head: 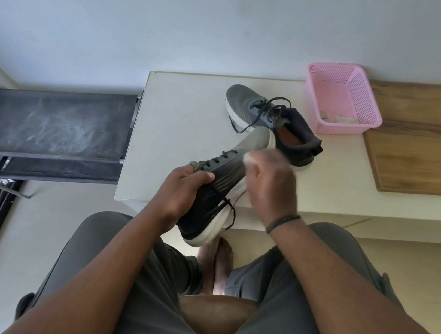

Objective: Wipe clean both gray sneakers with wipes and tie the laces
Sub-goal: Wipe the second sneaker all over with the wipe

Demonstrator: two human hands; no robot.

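Wiping the first sneaker (218, 192): left hand (181, 192) grips it; right hand (271, 180) pinches a wipe (248, 159); next, probably rub the sole side.

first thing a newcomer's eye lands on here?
The sneaker held up at centre: the left hand grips its heel end while the right hand presses a white wipe to its side. Next, the pink basket at the table's far edge, with the second sneaker, laces loose, beside it.
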